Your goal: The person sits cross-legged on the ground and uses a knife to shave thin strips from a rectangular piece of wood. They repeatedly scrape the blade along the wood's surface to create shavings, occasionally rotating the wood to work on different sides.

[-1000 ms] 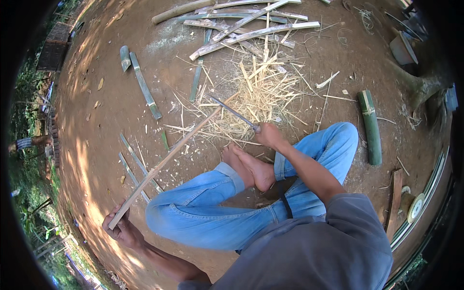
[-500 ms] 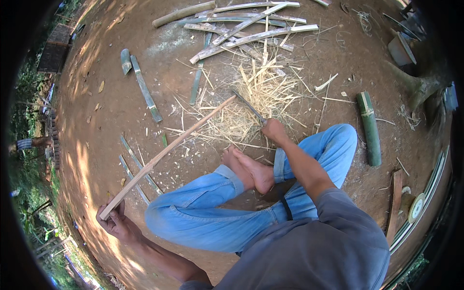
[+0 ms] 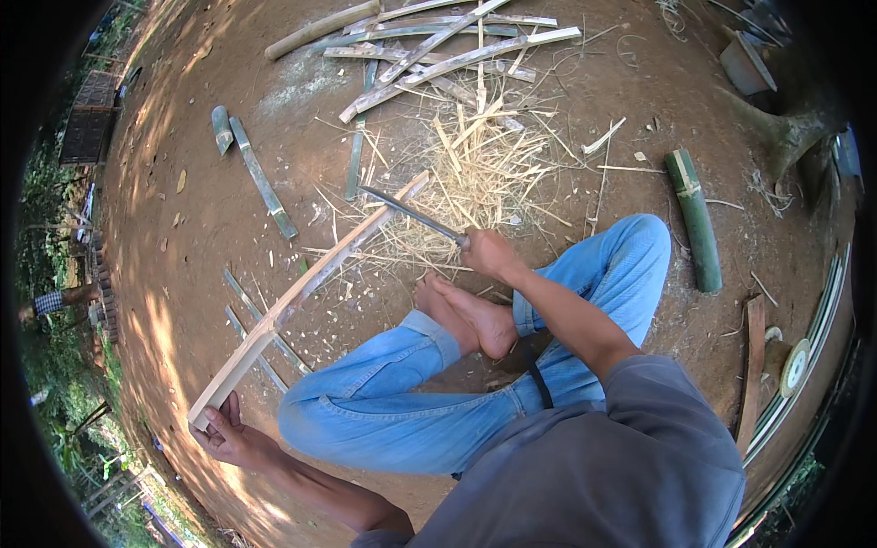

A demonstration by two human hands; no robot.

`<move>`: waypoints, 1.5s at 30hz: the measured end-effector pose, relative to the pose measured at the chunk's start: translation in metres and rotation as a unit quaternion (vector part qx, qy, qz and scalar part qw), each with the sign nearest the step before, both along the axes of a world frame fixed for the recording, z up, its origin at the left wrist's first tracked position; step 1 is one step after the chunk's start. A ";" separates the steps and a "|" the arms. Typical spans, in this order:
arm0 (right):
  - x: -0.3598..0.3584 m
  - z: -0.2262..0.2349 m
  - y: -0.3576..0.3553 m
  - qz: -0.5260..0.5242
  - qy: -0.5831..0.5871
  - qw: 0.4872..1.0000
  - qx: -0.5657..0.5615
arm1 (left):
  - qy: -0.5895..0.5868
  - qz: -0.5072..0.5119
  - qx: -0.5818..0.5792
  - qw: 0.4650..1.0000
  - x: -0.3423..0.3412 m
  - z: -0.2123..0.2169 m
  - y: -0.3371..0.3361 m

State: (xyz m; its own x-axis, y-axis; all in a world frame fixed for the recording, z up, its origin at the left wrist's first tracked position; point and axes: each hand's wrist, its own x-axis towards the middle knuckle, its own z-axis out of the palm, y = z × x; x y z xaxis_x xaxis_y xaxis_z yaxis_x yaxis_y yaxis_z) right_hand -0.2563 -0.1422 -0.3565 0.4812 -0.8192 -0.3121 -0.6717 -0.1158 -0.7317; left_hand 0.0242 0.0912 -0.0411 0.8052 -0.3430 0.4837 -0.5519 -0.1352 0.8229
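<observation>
I sit cross-legged on bare dirt in blue jeans. My left hand (image 3: 228, 437) grips the near end of a long pale bamboo slat (image 3: 301, 297) that runs diagonally away toward the upper right. My right hand (image 3: 489, 254) is closed around the handle of a long knife (image 3: 411, 215). Its blade lies across the far part of the slat, near the slat's tip. Beyond the blade spreads a heap of pale bamboo shavings (image 3: 489, 173).
A pile of split bamboo pieces (image 3: 438, 41) lies at the far side. A green bamboo section (image 3: 692, 219) rests right of my knee. Green strips (image 3: 260, 178) and thin slats (image 3: 251, 315) lie on the left. A tree base (image 3: 786, 137) stands far right.
The slat's far end has swung farther away and to the right. My right hand has moved the knife outward along it, and my left hand has shifted slightly with the near end.
</observation>
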 end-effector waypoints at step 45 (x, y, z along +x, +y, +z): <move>-0.009 -0.012 -0.045 0.004 0.097 0.992 0.086 | 0.009 0.123 0.018 0.992 -0.031 0.008 -0.028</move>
